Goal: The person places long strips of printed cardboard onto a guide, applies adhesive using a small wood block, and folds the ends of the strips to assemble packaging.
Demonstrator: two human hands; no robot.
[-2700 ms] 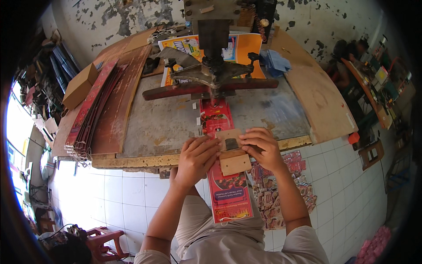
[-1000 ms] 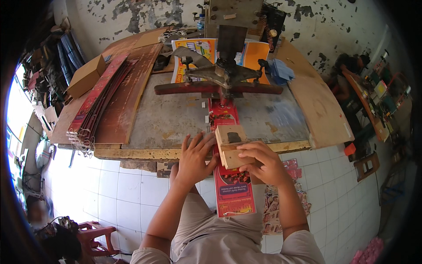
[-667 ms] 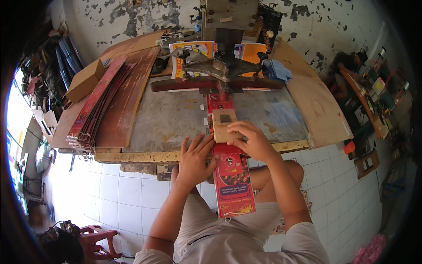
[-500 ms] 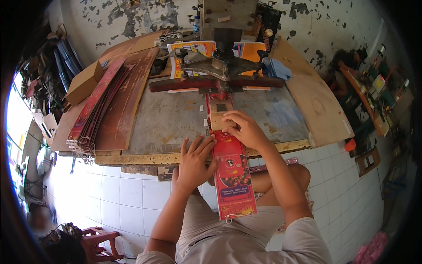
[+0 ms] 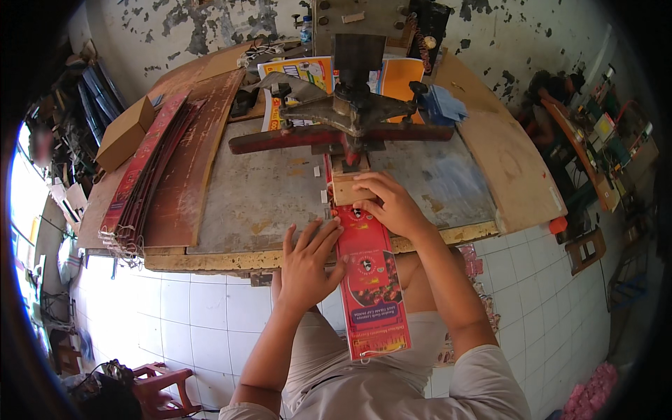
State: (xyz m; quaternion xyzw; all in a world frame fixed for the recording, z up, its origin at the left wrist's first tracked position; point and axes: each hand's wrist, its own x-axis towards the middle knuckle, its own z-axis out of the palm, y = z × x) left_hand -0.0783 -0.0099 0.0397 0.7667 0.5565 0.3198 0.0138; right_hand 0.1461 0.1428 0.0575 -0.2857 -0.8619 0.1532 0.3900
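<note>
A long red printed strip [image 5: 369, 280], folded sheets by the look of it, runs from under the press [image 5: 350, 115] over the table edge toward my lap. White cord shows at its near end. My left hand [image 5: 308, 262] lies with fingers spread by the strip's left edge, fingertips on the table rim and thumb against the strip. With bent fingers my right hand [image 5: 388, 206] grips a small wooden block [image 5: 348, 190] that rests on the strip. The press's red tip stands just over the block's far end; whether they touch I cannot tell.
A stack of similar red strips [image 5: 150, 168] lies at the left beside a cardboard box [image 5: 126, 133]. Blue cloth [image 5: 444, 105] and printed sheets [image 5: 401, 77] are behind the press. A red stool [image 5: 164, 388] stands at the lower left. Another person [image 5: 553, 94] is at the far right.
The view has shifted slightly. The press's crossbar now covers more of the wooden block's far end and its dark patch. Both hands keep nearly the same place and hold.
</note>
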